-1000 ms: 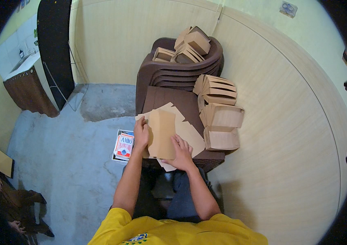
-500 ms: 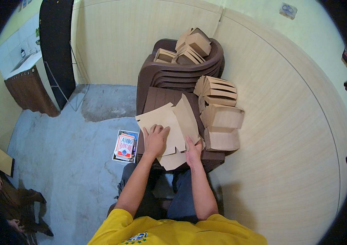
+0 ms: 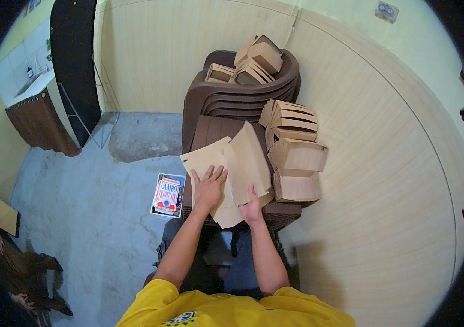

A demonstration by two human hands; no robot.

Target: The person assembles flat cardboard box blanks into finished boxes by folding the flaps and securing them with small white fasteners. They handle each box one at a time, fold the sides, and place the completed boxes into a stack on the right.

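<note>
Brown cardboard box blanks [image 3: 205, 155], cut flat, lie overlapping on the seat of a stack of brown plastic chairs [image 3: 205, 126] in front of me. My left hand [image 3: 209, 189] rests on the left blank with its fingers spread. My right hand [image 3: 251, 208] grips the near edge of the right-hand cardboard blank [image 3: 249, 163], thumb upright against its face; its other fingers are mostly hidden. That blank is partly folded, with its right side tilted up off the layers below.
Folded cardboard boxes [image 3: 297, 155] line the right side of the chair seat. More boxes [image 3: 264, 57] sit atop the chair stack. A white box of small packets [image 3: 167, 195] stands on the floor at left. Another person [image 3: 22, 267] is at the lower left.
The right-hand blank has swung left over the other and its side has tilted up. My right hand has moved slightly left and nearer me; my left fingers have spread wider.
</note>
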